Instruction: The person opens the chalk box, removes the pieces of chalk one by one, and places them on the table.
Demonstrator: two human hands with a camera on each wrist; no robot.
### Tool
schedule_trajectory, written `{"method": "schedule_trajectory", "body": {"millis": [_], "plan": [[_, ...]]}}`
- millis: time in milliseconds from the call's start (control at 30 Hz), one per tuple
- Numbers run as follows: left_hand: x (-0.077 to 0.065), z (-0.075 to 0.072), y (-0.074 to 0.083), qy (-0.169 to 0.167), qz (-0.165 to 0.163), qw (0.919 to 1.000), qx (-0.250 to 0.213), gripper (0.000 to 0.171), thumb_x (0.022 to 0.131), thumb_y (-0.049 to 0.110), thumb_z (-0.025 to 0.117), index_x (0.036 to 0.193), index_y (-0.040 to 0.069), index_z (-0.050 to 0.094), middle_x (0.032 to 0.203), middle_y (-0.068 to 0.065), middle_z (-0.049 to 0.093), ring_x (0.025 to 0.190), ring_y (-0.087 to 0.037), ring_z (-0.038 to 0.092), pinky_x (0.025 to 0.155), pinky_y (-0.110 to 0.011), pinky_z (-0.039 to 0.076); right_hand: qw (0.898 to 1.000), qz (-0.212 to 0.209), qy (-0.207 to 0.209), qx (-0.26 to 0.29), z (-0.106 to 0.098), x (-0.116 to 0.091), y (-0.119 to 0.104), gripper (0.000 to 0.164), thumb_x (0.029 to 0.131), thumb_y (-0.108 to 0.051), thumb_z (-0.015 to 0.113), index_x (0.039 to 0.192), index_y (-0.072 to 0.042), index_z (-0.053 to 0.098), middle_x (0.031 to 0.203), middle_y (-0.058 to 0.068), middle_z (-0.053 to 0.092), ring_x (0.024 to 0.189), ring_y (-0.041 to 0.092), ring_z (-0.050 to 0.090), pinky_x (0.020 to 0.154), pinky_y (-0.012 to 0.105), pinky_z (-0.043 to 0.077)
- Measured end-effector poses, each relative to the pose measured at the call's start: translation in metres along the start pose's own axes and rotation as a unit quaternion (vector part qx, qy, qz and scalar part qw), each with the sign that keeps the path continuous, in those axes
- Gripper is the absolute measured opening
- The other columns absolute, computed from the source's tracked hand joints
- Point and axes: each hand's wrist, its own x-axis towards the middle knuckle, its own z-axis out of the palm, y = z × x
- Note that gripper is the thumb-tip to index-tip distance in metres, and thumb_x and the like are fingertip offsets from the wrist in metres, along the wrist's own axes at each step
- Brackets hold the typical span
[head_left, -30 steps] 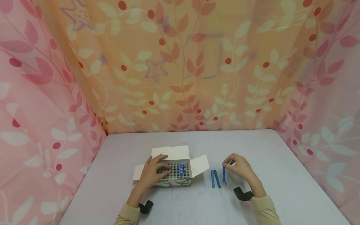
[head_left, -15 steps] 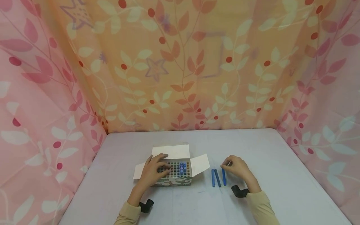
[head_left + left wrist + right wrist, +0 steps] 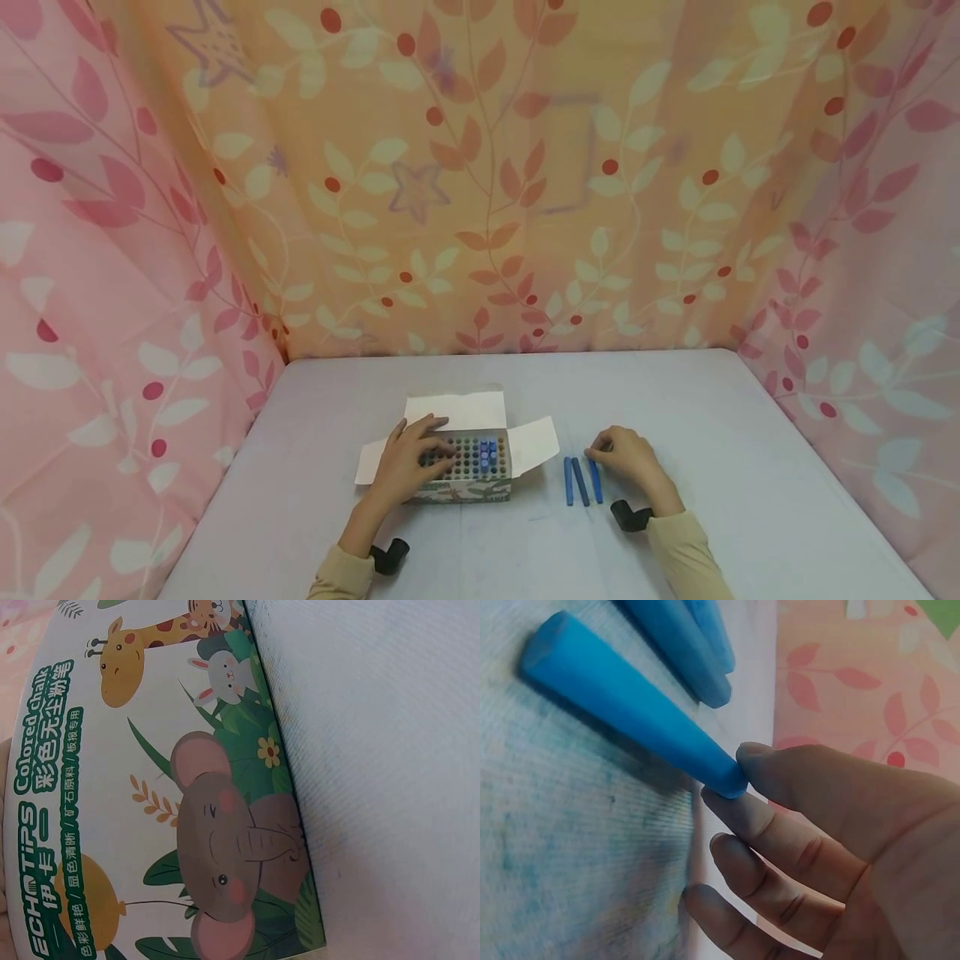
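Note:
My right hand (image 3: 628,457) pinches the far end of a blue chalk stick (image 3: 630,701) between thumb and index finger. In the right wrist view the stick lies along the cloth, its other fingers loosely bent below. Two more blue chalk sticks (image 3: 568,482) lie side by side just to its left. My left hand (image 3: 403,462) rests over the left part of an open chalk box (image 3: 472,492), fingers spread and nothing held. Inside, several blue and purple chalk sticks (image 3: 488,451) stand in a holed insert. The left wrist view shows the box's printed side (image 3: 150,772).
White box flaps stand open at the back (image 3: 457,410), to the right (image 3: 534,444) and to the left (image 3: 369,463). A pale cloth covers the table (image 3: 645,383). Patterned curtains (image 3: 480,167) hang behind and at both sides.
The right hand has moved slightly left and nearer, bringing the blue chalk stick from upright-looking to lying beside the other two. The left hand stays on the box.

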Motion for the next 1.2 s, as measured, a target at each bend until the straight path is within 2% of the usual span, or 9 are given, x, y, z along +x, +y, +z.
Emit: {"method": "schedule_trajectory", "body": {"millis": [167,367,600,733,967,1200], "plan": [[-0.001,-0.001,-0.001,-0.003,0.0,1.0,-0.004,0.014,0.078,0.036,0.073,0.09,0.027,0.073,0.133,0.002,0.053,0.133,-0.025,0.037,0.115,-0.051,0.014,1.0,-0.003,0.006,-0.011,0.003,0.0,0.001,0.015,0.078,-0.028,0.073,0.076,-0.014,0.069,0.077,-0.002,0.063,0.07,0.013,0.056,0.061,0.034,0.048],[-0.001,0.001,-0.001,-0.005,-0.001,1.0,0.002,0.014,0.079,0.036,0.073,0.089,0.028,0.073,0.133,0.002,0.053,0.133,-0.025,0.038,0.114,-0.052,0.016,1.0,-0.011,0.018,-0.012,0.005,0.0,0.0,0.014,0.078,-0.027,0.073,0.075,-0.015,0.066,0.074,-0.004,0.061,0.066,0.012,0.053,0.058,0.029,0.045],[-0.001,0.0,-0.001,-0.011,-0.007,0.9999,0.001,0.014,0.079,0.037,0.072,0.089,0.028,0.073,0.134,0.003,0.052,0.133,-0.025,0.037,0.115,-0.052,0.014,0.999,-0.013,0.05,0.012,0.001,0.001,-0.015,0.012,0.083,-0.026,0.068,0.081,-0.014,0.068,0.076,-0.003,0.059,0.065,0.01,0.051,0.056,0.025,0.042],[-0.001,-0.001,0.0,-0.007,-0.005,1.0,0.001,0.014,0.079,0.036,0.073,0.09,0.027,0.073,0.133,0.003,0.052,0.133,-0.024,0.037,0.115,-0.052,0.015,0.996,-0.033,0.078,0.022,-0.004,0.001,-0.029,0.01,0.085,-0.024,0.067,0.083,-0.014,0.068,0.08,-0.002,0.06,0.067,0.01,0.051,0.056,0.024,0.043],[-0.001,-0.001,0.001,-0.005,-0.007,1.0,0.003,0.014,0.078,0.035,0.073,0.09,0.027,0.073,0.133,0.003,0.052,0.133,-0.023,0.037,0.115,-0.052,0.015,0.987,-0.081,0.127,0.051,-0.013,0.002,-0.051,0.009,0.087,-0.023,0.065,0.086,-0.013,0.067,0.084,0.0,0.06,0.072,0.013,0.056,0.057,0.026,0.047],[0.0,0.0,0.001,-0.006,-0.009,0.9999,0.002,0.013,0.078,0.035,0.073,0.089,0.028,0.073,0.133,0.004,0.052,0.134,-0.022,0.036,0.115,-0.051,0.015,0.973,-0.13,0.176,0.078,-0.019,0.001,-0.071,0.007,0.087,-0.021,0.066,0.089,-0.015,0.067,0.086,-0.001,0.06,0.076,0.016,0.06,0.06,0.028,0.049]]}}
